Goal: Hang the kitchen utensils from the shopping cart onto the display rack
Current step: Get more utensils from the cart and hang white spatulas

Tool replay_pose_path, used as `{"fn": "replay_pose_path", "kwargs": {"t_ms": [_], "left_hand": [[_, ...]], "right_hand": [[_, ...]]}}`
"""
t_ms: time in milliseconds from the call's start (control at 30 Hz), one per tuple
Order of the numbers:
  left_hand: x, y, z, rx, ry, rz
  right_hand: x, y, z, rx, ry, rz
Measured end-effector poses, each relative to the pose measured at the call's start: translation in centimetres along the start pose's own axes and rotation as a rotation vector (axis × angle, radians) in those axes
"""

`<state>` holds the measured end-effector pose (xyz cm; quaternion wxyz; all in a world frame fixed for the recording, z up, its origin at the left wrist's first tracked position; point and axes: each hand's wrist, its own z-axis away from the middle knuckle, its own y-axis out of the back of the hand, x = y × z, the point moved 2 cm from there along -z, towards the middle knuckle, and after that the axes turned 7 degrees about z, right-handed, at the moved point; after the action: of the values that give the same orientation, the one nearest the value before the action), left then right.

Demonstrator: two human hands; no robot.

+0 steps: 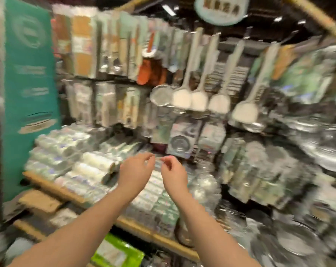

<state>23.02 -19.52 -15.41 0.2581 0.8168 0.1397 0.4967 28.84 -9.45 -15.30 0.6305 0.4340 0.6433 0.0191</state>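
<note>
Left hand (136,168) and right hand (173,173) hover below white plastic spatulas (199,101), each grip narrowly pinched; contents cannot be told.

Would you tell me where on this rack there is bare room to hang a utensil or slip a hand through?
The clearest gap is the bare slatted panel between the middle white spatulas; a dark slot lies under the hanging packets. The top row and metal bowls are packed tight.
</note>
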Motion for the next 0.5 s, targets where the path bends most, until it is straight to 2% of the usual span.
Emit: {"fn": "replay_pose_path", "kwargs": {"t_ms": [233, 500], "left_hand": [[7.8, -5.7, -7.4, -0.119, -0.270, 0.088], [6.9, -4.3, -19.9, -0.176, -0.394, -0.050]], "right_hand": [[1.9, 9.6, -6.3, 0.222, -0.073, 0.146], [-1.0, 9.3, -16.1, 0.299, -0.142, 0.194]]}}
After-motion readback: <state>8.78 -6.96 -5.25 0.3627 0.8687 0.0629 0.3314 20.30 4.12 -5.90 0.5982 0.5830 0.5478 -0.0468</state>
